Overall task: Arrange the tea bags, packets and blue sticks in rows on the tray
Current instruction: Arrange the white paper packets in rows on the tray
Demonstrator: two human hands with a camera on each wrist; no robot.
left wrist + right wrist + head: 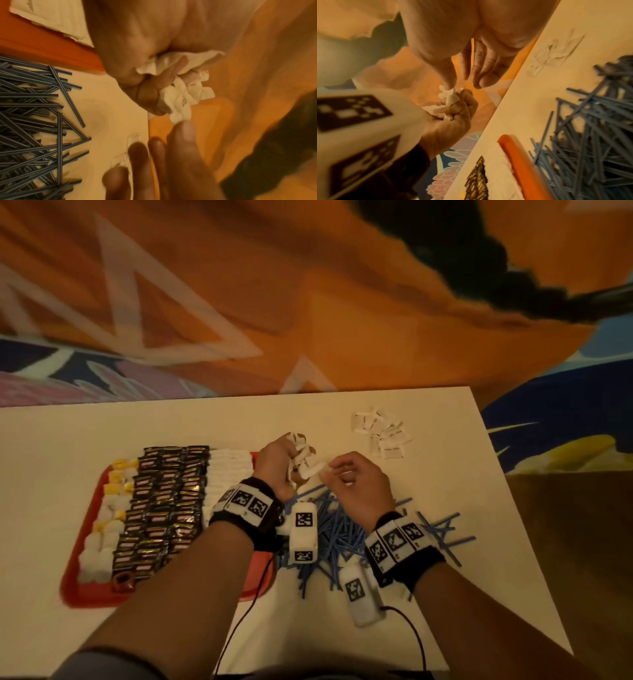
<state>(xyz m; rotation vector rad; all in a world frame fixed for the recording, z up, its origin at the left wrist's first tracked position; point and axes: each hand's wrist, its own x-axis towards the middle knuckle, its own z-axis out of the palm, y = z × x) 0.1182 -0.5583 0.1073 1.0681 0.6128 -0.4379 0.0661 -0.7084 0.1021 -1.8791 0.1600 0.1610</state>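
Observation:
My left hand [279,463] grips a bunch of white paper packets [303,451] above the table, just past the red tray's right end. My right hand [346,474] pinches the end of one packet [317,469] that sticks out of that bunch; its other fingers are loosely extended. The same pinch shows in the left wrist view on the packets [178,102] and in the right wrist view on the packets [449,96]. The red tray [82,587] holds rows of white and yellow tea bags [109,508], dark packets [161,508] and white packets [227,474]. A heap of blue sticks [334,532] lies beneath my hands.
A loose pile of white packets [382,433] lies at the table's [51,440] far right. An orange patterned cloth [308,302] spreads beyond the table's far edge. Black cables [416,635] trail from my wrist cameras toward the near edge.

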